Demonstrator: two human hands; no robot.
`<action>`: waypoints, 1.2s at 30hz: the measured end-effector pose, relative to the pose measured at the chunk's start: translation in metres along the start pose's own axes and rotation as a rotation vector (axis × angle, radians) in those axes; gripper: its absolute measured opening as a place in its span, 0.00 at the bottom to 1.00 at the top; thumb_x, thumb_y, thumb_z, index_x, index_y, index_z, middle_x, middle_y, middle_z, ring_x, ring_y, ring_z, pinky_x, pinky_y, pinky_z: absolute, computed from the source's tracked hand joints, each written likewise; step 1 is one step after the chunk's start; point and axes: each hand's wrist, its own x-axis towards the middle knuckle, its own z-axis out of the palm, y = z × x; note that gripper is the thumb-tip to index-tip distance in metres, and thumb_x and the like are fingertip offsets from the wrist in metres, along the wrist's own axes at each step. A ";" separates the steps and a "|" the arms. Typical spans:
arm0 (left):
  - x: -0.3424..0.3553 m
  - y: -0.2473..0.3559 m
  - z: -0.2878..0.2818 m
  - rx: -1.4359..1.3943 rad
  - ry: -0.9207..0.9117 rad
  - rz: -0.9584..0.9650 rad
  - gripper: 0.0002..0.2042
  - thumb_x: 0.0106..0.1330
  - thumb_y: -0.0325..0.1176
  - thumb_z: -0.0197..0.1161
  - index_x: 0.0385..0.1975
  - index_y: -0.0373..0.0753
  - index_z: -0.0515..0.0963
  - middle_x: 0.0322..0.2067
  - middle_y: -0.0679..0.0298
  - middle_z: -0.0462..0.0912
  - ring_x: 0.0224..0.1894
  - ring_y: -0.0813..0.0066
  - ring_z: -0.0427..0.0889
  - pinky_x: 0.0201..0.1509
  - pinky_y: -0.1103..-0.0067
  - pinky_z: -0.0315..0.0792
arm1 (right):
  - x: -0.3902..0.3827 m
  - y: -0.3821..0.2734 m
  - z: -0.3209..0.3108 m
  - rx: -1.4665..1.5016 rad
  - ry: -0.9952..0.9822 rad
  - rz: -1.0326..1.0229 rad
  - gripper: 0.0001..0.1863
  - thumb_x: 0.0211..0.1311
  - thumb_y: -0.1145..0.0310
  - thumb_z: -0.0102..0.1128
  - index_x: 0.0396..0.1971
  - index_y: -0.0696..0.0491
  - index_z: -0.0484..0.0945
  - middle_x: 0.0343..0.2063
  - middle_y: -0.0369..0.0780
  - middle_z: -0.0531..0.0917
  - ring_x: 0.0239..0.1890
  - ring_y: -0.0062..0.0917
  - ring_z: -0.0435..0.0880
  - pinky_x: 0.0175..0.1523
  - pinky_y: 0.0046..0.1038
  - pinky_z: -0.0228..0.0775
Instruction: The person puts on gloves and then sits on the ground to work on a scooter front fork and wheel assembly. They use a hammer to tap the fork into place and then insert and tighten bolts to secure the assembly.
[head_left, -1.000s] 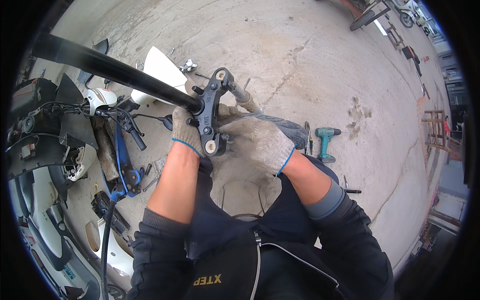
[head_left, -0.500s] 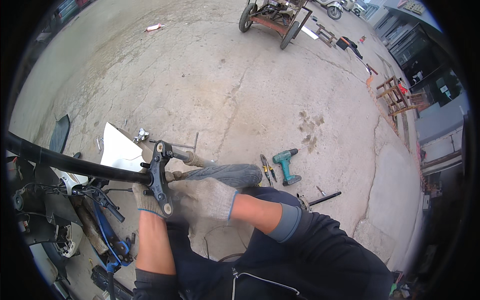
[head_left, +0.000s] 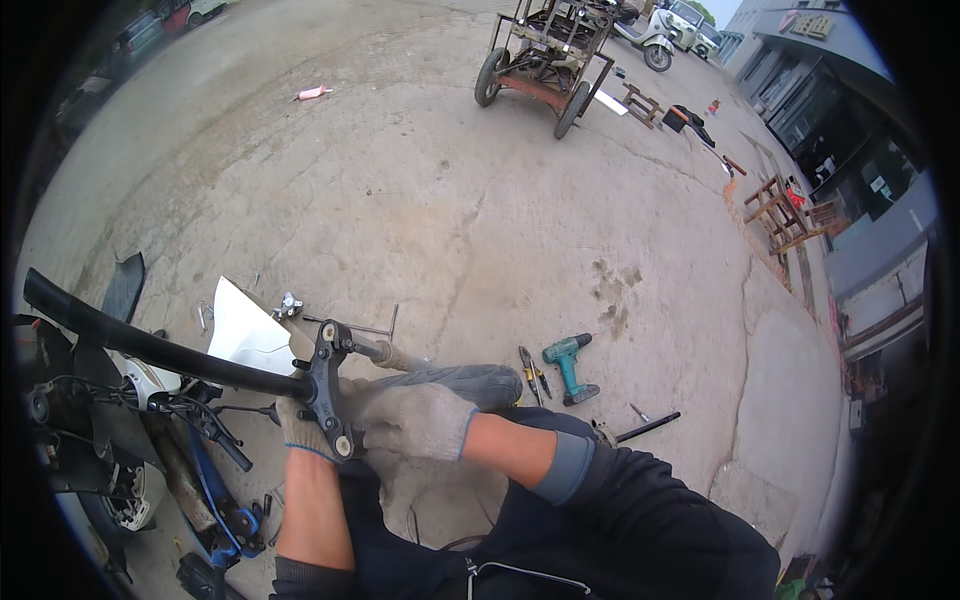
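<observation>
A front fork leans before me, with a long black steering stem reaching to the left. Its black fork yoke stands between my gloved hands. My left hand is wrapped round the fork just behind the yoke, its fingers mostly hidden. My right hand, also gloved, is closed on the yoke's right side, close to the fork legs. What its curled fingers hold is hidden. One fork leg shows beyond the yoke, and a black tyre lies just past my right hand.
A teal cordless drill and yellow-handled pliers lie to the right. Near the fork are a white panel and an L-shaped wrench. Scooter parts and a blue frame crowd the left. A wheeled cart stands far ahead.
The whole scene sits lower in the picture as the view tilts up. My right hand has shifted slightly beside the yoke; my left hand keeps its place on the fork.
</observation>
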 end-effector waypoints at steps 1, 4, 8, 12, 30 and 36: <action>0.000 0.000 0.001 0.009 0.007 -0.005 0.30 0.74 0.54 0.45 0.52 0.31 0.81 0.28 0.43 0.86 0.39 0.30 0.87 0.64 0.36 0.72 | 0.002 -0.005 -0.002 -0.037 -0.034 0.027 0.18 0.65 0.56 0.65 0.47 0.53 0.87 0.43 0.49 0.87 0.51 0.46 0.86 0.57 0.45 0.78; -0.004 0.000 0.008 -0.023 -0.020 -0.004 0.30 0.75 0.53 0.45 0.53 0.30 0.80 0.28 0.43 0.86 0.38 0.31 0.87 0.62 0.38 0.74 | 0.004 -0.014 -0.004 -0.057 0.005 -0.019 0.16 0.65 0.61 0.64 0.48 0.53 0.86 0.43 0.49 0.87 0.51 0.46 0.86 0.57 0.44 0.78; -0.008 0.003 0.026 -0.015 -0.041 0.044 0.29 0.75 0.52 0.44 0.55 0.31 0.79 0.28 0.44 0.86 0.35 0.35 0.86 0.55 0.44 0.81 | 0.004 -0.014 -0.005 -0.057 -0.020 -0.001 0.15 0.63 0.66 0.64 0.49 0.52 0.86 0.44 0.49 0.87 0.51 0.45 0.86 0.57 0.44 0.78; -0.019 0.003 0.036 0.054 -0.034 0.015 0.27 0.76 0.53 0.47 0.55 0.35 0.79 0.31 0.45 0.86 0.31 0.44 0.86 0.42 0.55 0.84 | 0.005 -0.008 -0.005 -0.102 0.012 -0.053 0.16 0.62 0.58 0.66 0.43 0.52 0.88 0.41 0.46 0.88 0.47 0.44 0.88 0.52 0.45 0.79; -0.023 -0.002 0.047 0.107 -0.063 0.059 0.30 0.77 0.57 0.48 0.56 0.32 0.77 0.33 0.44 0.87 0.34 0.46 0.89 0.46 0.51 0.88 | 0.006 -0.001 -0.001 -0.232 -0.135 0.034 0.19 0.64 0.54 0.66 0.46 0.52 0.88 0.39 0.46 0.88 0.47 0.44 0.87 0.54 0.43 0.79; -0.023 0.003 0.042 0.137 0.035 0.018 0.31 0.77 0.53 0.45 0.62 0.29 0.74 0.32 0.41 0.87 0.36 0.36 0.89 0.48 0.47 0.86 | 0.006 -0.006 -0.003 -0.074 0.142 -0.149 0.17 0.62 0.58 0.69 0.46 0.53 0.87 0.42 0.47 0.88 0.47 0.46 0.87 0.54 0.42 0.79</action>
